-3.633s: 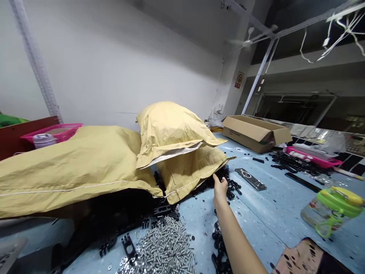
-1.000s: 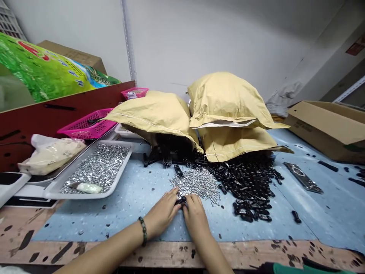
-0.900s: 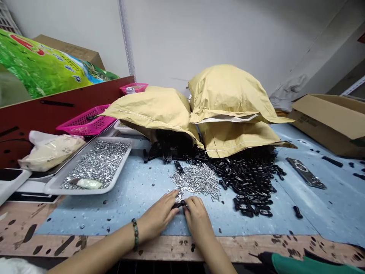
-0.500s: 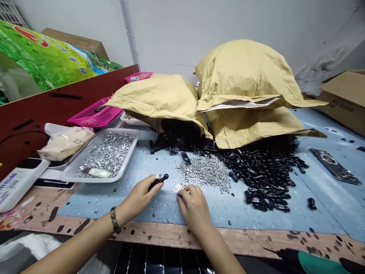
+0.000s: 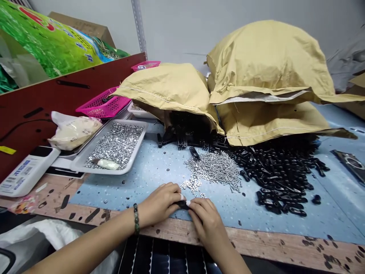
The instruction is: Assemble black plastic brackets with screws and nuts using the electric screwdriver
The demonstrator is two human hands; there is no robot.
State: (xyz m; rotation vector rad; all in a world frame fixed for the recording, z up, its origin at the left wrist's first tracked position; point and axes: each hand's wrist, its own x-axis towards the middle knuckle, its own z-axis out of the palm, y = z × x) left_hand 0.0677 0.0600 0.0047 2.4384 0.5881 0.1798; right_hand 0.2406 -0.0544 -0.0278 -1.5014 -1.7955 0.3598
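Observation:
Close to the table's front edge, both hands meet around a small black plastic part [image 5: 182, 204]. My left hand [image 5: 162, 203] is closed on it from the left, a green bead bracelet on that wrist. From the right, my right hand [image 5: 205, 217] pinches at the part's other end with white-covered fingertips. Whether a nut is between those fingers is hidden. Just beyond lie scattered small nuts [image 5: 191, 184] and a heap of silver screws [image 5: 221, 169]. A big pile of black plastic parts [image 5: 278, 175] spreads to the right.
Yellow sacks [image 5: 268, 61] stand at the back, one spilling black parts. On the left are a white tray [image 5: 125, 167] of nuts with a brush, a pink basket [image 5: 107, 104], a plastic bag [image 5: 75, 133] and a white scale [image 5: 31, 171]. A red board [image 5: 45, 95] borders that side.
My right hand has left the nuts and come together with my left hand at the black part. My left hand moved right and nearer the front edge. The view has shifted slightly.

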